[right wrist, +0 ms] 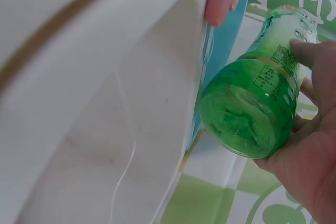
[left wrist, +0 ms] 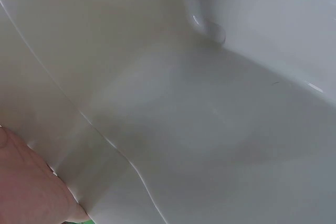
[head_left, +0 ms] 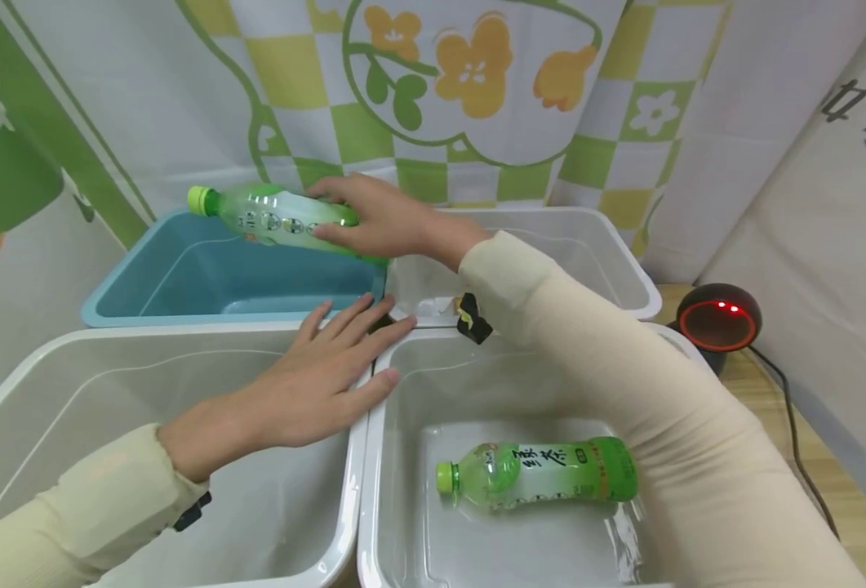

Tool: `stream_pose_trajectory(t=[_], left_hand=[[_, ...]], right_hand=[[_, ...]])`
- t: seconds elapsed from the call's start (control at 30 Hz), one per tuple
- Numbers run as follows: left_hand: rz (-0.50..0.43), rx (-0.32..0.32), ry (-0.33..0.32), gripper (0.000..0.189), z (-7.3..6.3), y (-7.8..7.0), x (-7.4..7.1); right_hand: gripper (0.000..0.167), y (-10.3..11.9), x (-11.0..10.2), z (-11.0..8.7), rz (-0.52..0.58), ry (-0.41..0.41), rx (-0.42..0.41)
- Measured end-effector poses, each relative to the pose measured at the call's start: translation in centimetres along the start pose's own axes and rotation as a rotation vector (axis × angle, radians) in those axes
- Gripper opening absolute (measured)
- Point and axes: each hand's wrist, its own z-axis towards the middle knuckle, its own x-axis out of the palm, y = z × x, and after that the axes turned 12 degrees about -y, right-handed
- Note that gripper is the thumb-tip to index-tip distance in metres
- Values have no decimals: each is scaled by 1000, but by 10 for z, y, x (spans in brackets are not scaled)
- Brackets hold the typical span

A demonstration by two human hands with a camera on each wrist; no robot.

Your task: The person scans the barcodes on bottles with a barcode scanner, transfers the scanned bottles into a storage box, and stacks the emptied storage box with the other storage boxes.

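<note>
My right hand (head_left: 381, 216) grips a green-capped plastic drink bottle (head_left: 278, 216) near its base, holding it sideways above the blue bin (head_left: 234, 278). In the right wrist view the green bottom of this bottle (right wrist: 244, 114) faces the camera, with fingers and thumb around its side. My left hand (head_left: 315, 376) lies with fingers spread across the rims where the bins meet, holding nothing. A second green drink bottle (head_left: 543, 471) lies on its side in the front right white bin (head_left: 374, 490). Only part of the left hand (left wrist: 34, 187) shows in the left wrist view.
The front left white bin (head_left: 28, 367) stands beside the others, and a back right white bin (head_left: 587, 237) holds a small item partly hidden by the sleeve. A round black device (head_left: 719, 318) with a red-lit ring and cable stands on the wooden surface (head_left: 756, 400) at right. A patterned curtain (head_left: 447, 106) hangs behind.
</note>
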Motion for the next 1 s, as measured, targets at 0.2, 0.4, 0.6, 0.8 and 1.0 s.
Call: stream_pose_trajectory(t=[0.2,0.4,0.6,0.8,1.0], left_hand=[[2,-3,-1,60,-1,0,1],[1,10,-12,59,-1,0,0],[7,20,-15,59,-2,-1,-1],[3,10,7,60,-3,-1,-2],[3,12,9,60,-2,0,-2]], right_hand=[[57,9,6,5,35,4,47],[55,8,5,0,48,-42,42],[55,2,-7,-21,12,-82,40],[54,1,-19,-57,-33,-21,53],[51,13,-26,-94,-109,17,-14]])
